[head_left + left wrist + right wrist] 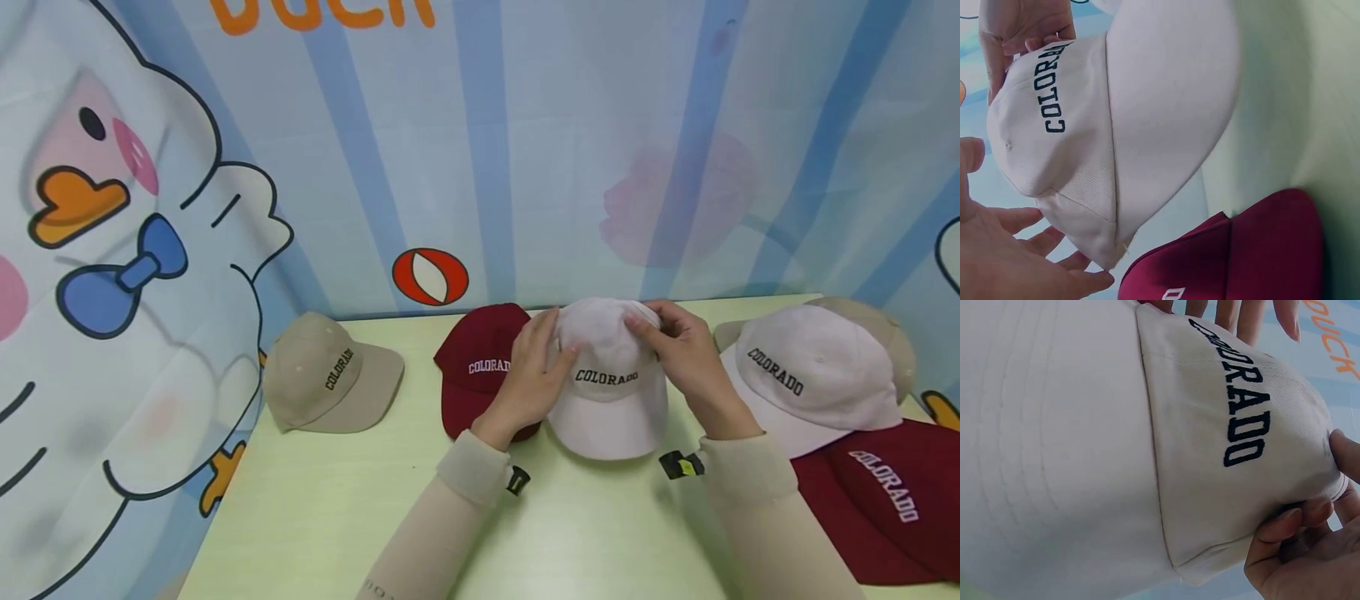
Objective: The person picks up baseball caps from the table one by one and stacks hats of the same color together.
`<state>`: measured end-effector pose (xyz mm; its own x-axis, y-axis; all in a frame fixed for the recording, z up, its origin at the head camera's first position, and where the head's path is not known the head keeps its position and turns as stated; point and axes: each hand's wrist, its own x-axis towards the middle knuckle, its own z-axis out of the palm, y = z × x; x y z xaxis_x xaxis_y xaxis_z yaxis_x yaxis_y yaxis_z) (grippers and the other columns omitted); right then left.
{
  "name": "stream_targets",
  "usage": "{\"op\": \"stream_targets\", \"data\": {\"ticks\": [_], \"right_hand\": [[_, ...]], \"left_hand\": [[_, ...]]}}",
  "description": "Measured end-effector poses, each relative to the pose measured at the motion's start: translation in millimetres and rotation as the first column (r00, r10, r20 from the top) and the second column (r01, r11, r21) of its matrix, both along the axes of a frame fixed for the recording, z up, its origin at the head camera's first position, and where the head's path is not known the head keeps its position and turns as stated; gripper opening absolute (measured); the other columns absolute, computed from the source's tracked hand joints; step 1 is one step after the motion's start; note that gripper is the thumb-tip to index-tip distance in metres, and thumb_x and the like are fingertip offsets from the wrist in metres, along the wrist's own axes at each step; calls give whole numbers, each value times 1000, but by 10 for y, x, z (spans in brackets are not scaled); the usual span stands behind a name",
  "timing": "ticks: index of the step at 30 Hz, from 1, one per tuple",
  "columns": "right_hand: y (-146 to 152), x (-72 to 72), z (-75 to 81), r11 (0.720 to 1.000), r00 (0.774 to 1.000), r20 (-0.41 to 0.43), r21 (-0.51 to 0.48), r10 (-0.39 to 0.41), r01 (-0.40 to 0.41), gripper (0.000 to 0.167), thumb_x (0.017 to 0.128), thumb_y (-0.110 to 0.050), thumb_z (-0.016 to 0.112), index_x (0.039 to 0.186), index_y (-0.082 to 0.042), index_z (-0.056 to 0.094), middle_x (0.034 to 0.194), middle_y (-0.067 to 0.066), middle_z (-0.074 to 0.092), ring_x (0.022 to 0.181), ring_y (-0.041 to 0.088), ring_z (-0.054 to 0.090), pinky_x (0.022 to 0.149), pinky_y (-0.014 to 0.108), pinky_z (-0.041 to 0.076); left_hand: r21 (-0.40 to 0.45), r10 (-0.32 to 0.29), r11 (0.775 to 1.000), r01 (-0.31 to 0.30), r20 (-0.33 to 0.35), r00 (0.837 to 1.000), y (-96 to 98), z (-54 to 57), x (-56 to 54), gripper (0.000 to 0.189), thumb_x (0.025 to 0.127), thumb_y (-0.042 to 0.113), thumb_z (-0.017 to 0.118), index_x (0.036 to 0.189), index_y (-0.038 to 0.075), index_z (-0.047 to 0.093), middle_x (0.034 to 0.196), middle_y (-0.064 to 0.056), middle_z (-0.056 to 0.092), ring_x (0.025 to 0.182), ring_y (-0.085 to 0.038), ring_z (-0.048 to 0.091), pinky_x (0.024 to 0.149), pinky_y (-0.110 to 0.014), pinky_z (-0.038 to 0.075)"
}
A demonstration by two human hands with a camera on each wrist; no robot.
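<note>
A white baseball cap (609, 400) with dark COLORADO lettering stands between both hands, its brim toward me. My left hand (531, 367) touches the cap's left side; in the left wrist view its fingers (1041, 240) are fairly straight along the cap's lower edge. On the other side my right hand (686, 358) grips the crown, thumb in front. Curled fingers of that hand (1300, 559) bunch the fabric in the right wrist view. Directly left of the white cap is a dark red cap (461, 379), partly hidden by my left hand and forearm.
A beige cap (311, 375) lies at the table's left. On the right, another white cap (825, 358) overlaps a second beige cap (873, 321), with a second red cap (892, 517) in front. Behind the pale green table (337, 500) hangs a printed duck curtain (420, 150).
</note>
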<state>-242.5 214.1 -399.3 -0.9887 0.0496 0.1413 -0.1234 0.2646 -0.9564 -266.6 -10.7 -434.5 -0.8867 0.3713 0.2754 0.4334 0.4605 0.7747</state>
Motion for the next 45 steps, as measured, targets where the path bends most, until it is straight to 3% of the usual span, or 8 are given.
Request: {"op": "stream_targets", "data": {"ticks": [6, 13, 26, 30, 36, 45], "right_hand": [[105, -76, -35, 999, 998, 48, 26, -49, 48, 41, 100, -51, 63, 123, -17, 66, 98, -13, 63, 85, 9, 58, 74, 26, 49], [173, -192, -112, 995, 994, 81, 69, -77, 71, 46, 100, -55, 61, 124, -17, 66, 99, -11, 61, 87, 9, 56, 75, 26, 49], [208, -379, -312, 991, 978, 162, 46, -133, 127, 41, 99, -57, 60, 117, -20, 63, 89, -9, 52, 78, 11, 47, 71, 29, 44], [201, -424, -361, 989, 973, 174, 35, -149, 145, 41, 101, -54, 59, 122, -19, 60, 97, -6, 49, 82, 9, 48, 72, 25, 45], [192, -463, -410, 988, 974, 171, 45, -151, 145, 54, 104, -47, 57, 143, -10, 52, 119, 0, 45, 93, 10, 51, 74, 18, 48], [172, -450, -407, 984, 980, 121, 96, -161, 150, 58, 106, -42, 56, 155, -12, 46, 148, 19, 42, 91, 13, 50, 72, 21, 49]], "left_hand": [[-18, -38, 999, 39, 89, 995, 65, -94, -24, 73, 109, 49, 43, 167, 14, 17, 174, -7, 14, 162, -29, 9, 128, -56, 19], [-46, -78, 995, 89, 212, 974, 107, -202, -6, 75, 109, 50, 42, 168, 19, 9, 176, -2, 0, 163, -23, 2, 130, -54, 14], [-99, -53, 992, 82, 271, 961, 213, -339, -39, 74, 109, 42, 43, 167, 13, 8, 176, -10, -2, 163, -26, 1, 131, -48, 11], [-86, -47, 994, 75, 293, 955, 228, -359, -55, 73, 109, 40, 42, 167, 13, 8, 176, -11, -2, 163, -25, 1, 131, -47, 11], [-71, -28, 996, 53, 312, 950, 240, -386, -73, 71, 109, 38, 42, 167, 13, 9, 176, -11, -1, 163, -28, 1, 131, -49, 11], [-52, -27, 998, 47, 339, 941, 235, -400, -64, 70, 109, 36, 42, 168, 14, 11, 176, -8, 1, 163, -25, 3, 131, -49, 12]]}}
